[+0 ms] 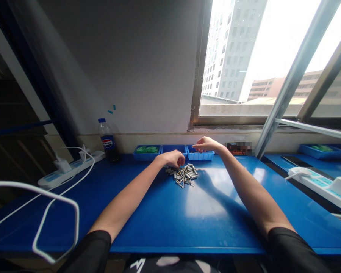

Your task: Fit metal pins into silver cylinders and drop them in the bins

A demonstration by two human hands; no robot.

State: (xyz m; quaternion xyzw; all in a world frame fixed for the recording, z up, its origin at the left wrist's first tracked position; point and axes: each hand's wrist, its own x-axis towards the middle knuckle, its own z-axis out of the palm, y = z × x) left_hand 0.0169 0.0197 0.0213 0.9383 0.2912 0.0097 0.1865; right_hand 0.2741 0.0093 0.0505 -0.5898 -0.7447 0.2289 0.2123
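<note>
A pile of several small metal parts (184, 175) lies on the blue table (187, 212), a little beyond arm's middle reach. My left hand (174, 158) rests curled at the pile's left edge, fingers closed on something I cannot make out. My right hand (204, 144) hovers over the rightmost small blue tray (201, 154), its fingers pinched together above it; what they hold is too small to see. Two more blue trays (172, 149) stand in a row to the left; the leftmost tray (146, 152) holds green pieces.
A cola bottle (107, 141) stands against the wall at the left. A white power strip (71, 170) with plugs and a looping white cable (53, 201) lies at the left. Another power strip (321, 184) and a blue tray (321, 151) sit at the right under the window.
</note>
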